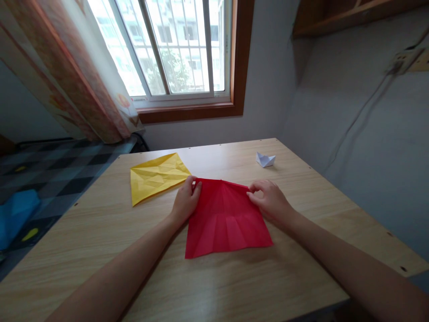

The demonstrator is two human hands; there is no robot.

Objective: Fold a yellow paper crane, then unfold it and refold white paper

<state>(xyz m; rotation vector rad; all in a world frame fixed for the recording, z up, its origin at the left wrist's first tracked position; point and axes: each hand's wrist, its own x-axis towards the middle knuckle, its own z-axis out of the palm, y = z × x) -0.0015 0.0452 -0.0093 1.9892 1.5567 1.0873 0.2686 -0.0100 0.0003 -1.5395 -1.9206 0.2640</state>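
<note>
A creased sheet of red paper (pixel 228 223) is held up at its far edge, with fold lines fanning out from the middle of that edge. My left hand (pixel 187 199) pinches its far left corner between thumb and fingers. At the far right corner, my right hand (pixel 270 199) grips the paper in a pinch. Its near edge hangs toward me, low over the table. Just beyond my left hand lies a creased yellow paper sheet (pixel 159 174), its right tip close to my fingers.
A small folded white paper boat (pixel 265 160) stands at the back right of the wooden table (pixel 161 286). Left of the table, a blue object (pixel 18 212) rests on a checked cloth (pixel 67 165). A window and a wall lie behind; a cable hangs on the right wall.
</note>
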